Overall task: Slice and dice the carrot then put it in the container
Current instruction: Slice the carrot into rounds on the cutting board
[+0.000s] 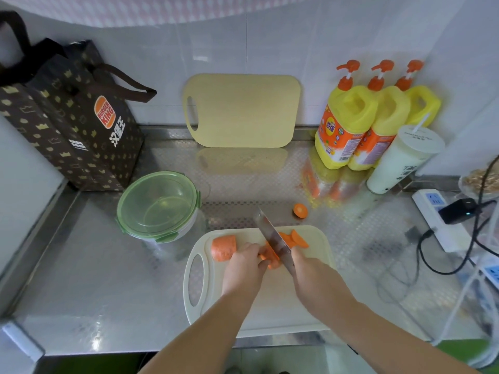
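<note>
Right hand (305, 268): wrapped tightly round the handle of a kitchen knife (272, 236), the blade angled down onto the carrot.
Left hand (247, 261): fingers curled over the carrot piece (271, 256), which is pinned to the white cutting board (270, 300).
Slices (295, 238): heaped just right of the blade.
Carrot chunk (223, 247): laid at the board's far left.
Carrot end (300, 210): seen on the steel counter (108, 279) beyond the board.
Container (159, 203): round, green-lidded, stood left of the board.
</note>
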Motion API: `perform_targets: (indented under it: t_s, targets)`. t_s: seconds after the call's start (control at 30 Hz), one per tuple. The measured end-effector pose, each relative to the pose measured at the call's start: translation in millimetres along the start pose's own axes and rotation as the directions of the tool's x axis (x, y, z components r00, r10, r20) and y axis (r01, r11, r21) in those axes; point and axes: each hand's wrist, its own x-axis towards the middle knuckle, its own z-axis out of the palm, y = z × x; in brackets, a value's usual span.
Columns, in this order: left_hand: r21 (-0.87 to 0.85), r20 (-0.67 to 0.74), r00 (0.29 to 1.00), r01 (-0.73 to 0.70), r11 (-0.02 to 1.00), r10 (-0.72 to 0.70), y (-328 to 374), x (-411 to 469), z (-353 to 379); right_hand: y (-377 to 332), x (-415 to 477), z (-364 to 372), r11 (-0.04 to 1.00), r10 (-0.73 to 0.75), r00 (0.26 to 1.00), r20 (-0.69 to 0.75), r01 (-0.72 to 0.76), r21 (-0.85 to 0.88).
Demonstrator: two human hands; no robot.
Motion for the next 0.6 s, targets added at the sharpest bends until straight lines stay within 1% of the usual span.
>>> perform_targets:
  t_s: [0.1,0.37,0.6]
  targets:
    - [-0.027,-0.017,1.000,0.017,1.000,-0.017,0.9,-0.2,-0.4,-2.6,-3.4,1.3,1.000,-0.008,1.000,0.024,0.009,-0.029]
    - [-0.022,-0.018,1.000,0.010,1.000,-0.011,0.7,-0.5,-0.6,-2.8,-4.3,5.8,1.000,0.004,0.999,0.041,-0.003,-0.023]
    - [-0.036,-0.028,0.999,0.018,0.999,-0.019,0.1,0.6,0.9,-6.2,2.1,15.3,0.999,-0.019,0.997,0.080,0.023,-0.045]
